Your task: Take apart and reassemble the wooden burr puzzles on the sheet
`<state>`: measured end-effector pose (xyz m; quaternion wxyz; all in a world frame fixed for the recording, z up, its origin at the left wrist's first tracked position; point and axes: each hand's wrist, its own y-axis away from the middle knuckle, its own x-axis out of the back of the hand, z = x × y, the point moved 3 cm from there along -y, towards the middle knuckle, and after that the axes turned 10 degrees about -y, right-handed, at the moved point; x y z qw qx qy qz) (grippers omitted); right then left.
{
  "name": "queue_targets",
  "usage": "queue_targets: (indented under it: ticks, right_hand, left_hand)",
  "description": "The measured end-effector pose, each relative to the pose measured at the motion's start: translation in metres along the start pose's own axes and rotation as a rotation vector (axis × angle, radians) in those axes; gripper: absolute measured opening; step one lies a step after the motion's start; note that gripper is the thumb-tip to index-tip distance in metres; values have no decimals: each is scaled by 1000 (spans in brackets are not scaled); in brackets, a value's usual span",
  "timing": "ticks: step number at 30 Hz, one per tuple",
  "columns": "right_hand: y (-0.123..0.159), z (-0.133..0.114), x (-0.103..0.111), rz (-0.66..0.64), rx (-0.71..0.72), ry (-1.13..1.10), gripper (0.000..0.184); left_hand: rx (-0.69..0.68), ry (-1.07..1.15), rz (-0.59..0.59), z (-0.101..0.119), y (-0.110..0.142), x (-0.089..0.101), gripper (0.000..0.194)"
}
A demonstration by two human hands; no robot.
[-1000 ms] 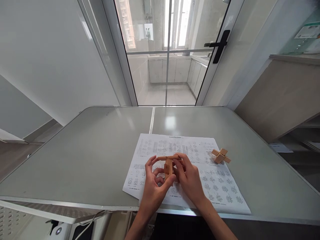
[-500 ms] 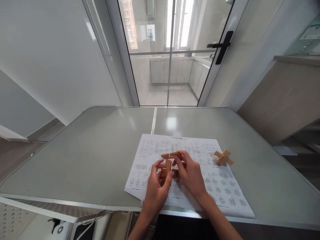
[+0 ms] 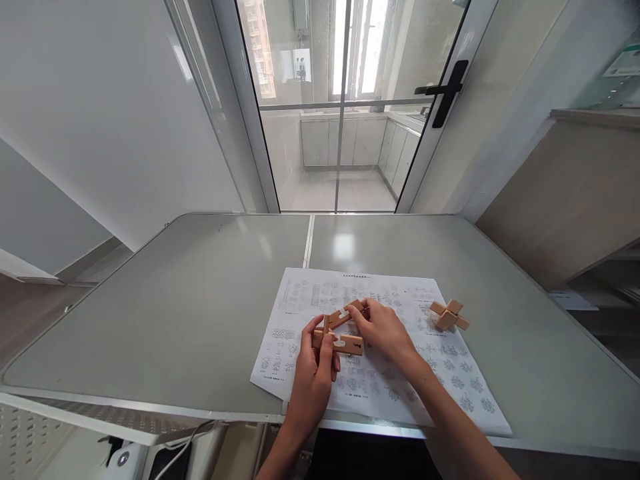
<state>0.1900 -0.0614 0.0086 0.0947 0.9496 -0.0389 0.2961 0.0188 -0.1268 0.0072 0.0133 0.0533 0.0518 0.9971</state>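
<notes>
Between the thumb and fingers of my left hand [image 3: 314, 380] are interlocking wooden puzzle pieces [image 3: 351, 345]; one notched bar points right and another stands up across it. My right hand [image 3: 384, 330] pinches a separate notched wooden bar [image 3: 340, 317], tilted, its left end close to the pieces in my left hand. Whether the two touch, I cannot tell. Both hands are above a printed instruction sheet [image 3: 400, 393] covered with small diagrams. To the right, an assembled wooden cross-shaped puzzle [image 3: 449, 315] lies at the sheet's edge.
The grey table [image 3: 165, 313] extends widely to both sides, with a metal seam [image 3: 308, 241] down its middle. Beyond its far edge is a glass door [image 3: 370, 153] with a black handle [image 3: 449, 93]. Below the table at left are a white device [image 3: 123, 460] and a cable [image 3: 180, 450].
The pieces in my left hand have turned, so a notched bar now points right. My right hand has shifted slightly right and up, and its bar is tilted with the notch showing.
</notes>
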Motion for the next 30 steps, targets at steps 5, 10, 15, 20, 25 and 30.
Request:
queue_targets:
  ticks: [5,10,15,20,25,30]
  right_hand:
    - [1,-7,-2,10,-37,135,29]
    - [4,-7,-4,25,-21,127,29]
    - [3,-4,-5,51,-18,126,26]
    - [15,-6,3,77,74,-102,29]
    - [50,-18,13,-149,265,-324,36]
    - [72,-23,6,-325,241,-320,33]
  left_hand:
    - [2,-5,-18,-3,0,0,64]
    - [3,-13,-19,-4,0,0,64]
    - [4,-6,-31,-6,0,0,67]
    - [-4,-37,-47,-3,1,2,67]
    - [-16,-55,-71,4,2,2,62]
    - [-27,-33,-95,7,2,1,62]
